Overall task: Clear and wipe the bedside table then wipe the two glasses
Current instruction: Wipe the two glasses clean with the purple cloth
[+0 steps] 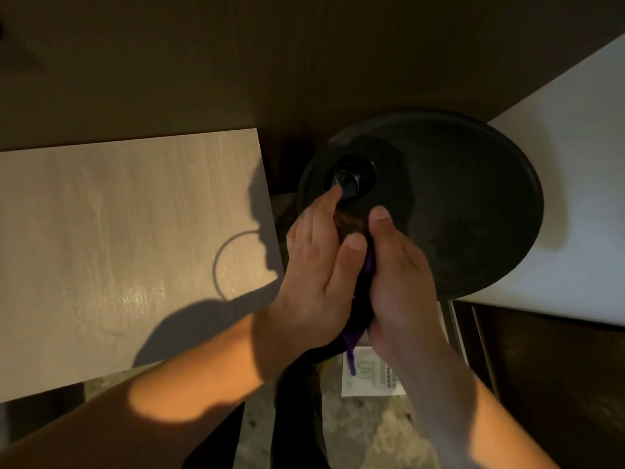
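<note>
The bedside table (118, 248) has a pale wood-grain top and fills the left of the view. To its right, my left hand (318, 265) and my right hand (402, 286) press together around a glass (351, 222), of which only a brownish top shows between the fingers. A purple cloth (368, 265) is squeezed between my right palm and the glass, and its tail hangs below the hands. A ring-shaped shadow falls on the table top beside the shadow of my arm. A second glass is not in sight.
A round black lamp shade (456, 204), seen from above with its centre hub (351, 177), sits just behind my hands. A white bed (575, 198) lies at the right. A white leaflet with green print (372, 377) is on the speckled floor.
</note>
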{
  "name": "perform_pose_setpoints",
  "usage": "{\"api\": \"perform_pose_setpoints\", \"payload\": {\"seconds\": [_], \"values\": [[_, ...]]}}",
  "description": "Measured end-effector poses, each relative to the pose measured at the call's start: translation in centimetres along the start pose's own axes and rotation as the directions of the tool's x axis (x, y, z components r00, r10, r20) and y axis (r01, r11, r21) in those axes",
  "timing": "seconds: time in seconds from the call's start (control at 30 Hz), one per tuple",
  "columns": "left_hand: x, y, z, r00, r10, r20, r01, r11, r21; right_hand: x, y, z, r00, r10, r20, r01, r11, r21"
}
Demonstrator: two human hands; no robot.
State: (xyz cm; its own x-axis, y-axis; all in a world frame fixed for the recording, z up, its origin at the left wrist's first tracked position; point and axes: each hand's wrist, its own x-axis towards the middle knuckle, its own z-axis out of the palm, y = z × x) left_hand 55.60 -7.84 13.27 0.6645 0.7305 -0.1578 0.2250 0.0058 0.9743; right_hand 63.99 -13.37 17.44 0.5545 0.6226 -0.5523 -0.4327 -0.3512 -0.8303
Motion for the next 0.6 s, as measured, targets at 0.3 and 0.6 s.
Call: {"api": "perform_pose_setpoints", "payload": {"seconds": [0.3, 0.6], "values": [[1.2, 4.1, -1.6, 0.734, -0.595, 0.327, 0.598, 0.338, -0.727, -0.6, 4.3, -1.5, 0.662, -0.707, 0.248, 0.707, 0.480, -0.519], [0.6, 1.3, 0.5, 0.981, 0.189, -0.048, -0.189, 0.982, 0.002, -0.7, -1.0, -0.7, 0.993, -0.119, 0.017, 0.119, 0.992, -0.043]]}}
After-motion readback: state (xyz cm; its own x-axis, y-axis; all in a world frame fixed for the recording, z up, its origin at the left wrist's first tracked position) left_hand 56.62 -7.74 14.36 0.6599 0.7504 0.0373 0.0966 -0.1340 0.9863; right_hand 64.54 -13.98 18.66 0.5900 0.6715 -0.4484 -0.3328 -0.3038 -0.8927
